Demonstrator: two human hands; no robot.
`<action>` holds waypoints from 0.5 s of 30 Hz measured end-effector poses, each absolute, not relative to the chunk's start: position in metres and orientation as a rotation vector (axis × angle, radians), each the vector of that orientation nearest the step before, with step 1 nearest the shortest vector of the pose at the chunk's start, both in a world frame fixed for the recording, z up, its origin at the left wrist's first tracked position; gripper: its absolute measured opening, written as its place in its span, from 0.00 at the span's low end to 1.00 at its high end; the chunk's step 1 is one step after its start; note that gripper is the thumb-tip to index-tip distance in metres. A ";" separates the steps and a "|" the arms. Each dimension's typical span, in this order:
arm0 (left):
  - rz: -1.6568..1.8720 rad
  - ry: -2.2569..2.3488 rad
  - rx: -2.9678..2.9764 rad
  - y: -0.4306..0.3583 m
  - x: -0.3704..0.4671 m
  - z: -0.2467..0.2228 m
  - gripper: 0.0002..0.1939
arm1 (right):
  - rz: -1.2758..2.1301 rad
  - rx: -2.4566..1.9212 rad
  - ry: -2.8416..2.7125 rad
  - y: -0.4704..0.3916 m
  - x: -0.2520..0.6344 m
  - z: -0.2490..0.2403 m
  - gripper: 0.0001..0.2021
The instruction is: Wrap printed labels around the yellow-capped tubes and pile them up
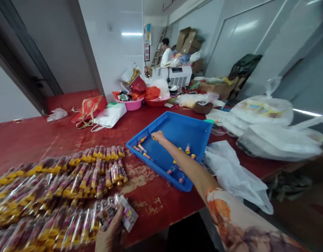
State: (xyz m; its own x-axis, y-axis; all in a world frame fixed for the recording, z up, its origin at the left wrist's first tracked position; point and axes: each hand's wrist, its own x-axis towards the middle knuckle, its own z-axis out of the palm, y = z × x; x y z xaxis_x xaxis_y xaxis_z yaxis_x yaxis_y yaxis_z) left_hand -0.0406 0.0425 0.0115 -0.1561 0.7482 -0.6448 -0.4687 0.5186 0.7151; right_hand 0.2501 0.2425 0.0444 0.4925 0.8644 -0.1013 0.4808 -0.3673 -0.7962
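Observation:
My left hand (111,227) is closed around a printed plastic packet (129,214) at the bottom of the view, next to the near row of tubes; its other fingers are partly hidden. My right hand (158,135) reaches over the blue tray (169,176) with its fingers pinched together. A bit of yellow shows under those fingertips, apparently the end of a small tube (154,138). Inside the tray lie several loose tubes (142,148) with yellow ends, on the left and near right sides. Stacked rows of clear purple-and-yellow tubes (80,182) cover the left front of the table.
The red table (140,206) has worn patches. Beyond the tray are a pink basin (134,105), a red gift bag (92,108) and a white bag (111,117). Bulging plastic bags (279,136) stand at right, a white bag (235,168) nearer. A person (166,56) is in the background.

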 end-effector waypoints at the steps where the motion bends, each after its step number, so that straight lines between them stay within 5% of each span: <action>1: 1.098 1.326 0.285 0.044 -0.039 0.009 0.16 | 0.769 -1.893 -1.077 0.233 0.255 0.048 0.14; 11: 1.106 1.169 0.491 0.040 0.000 0.010 0.19 | 1.356 -0.839 -0.865 0.043 0.179 0.018 0.08; 15: 1.140 1.170 0.572 0.028 0.019 0.016 0.21 | 1.393 -0.862 -0.685 0.011 0.150 -0.002 0.08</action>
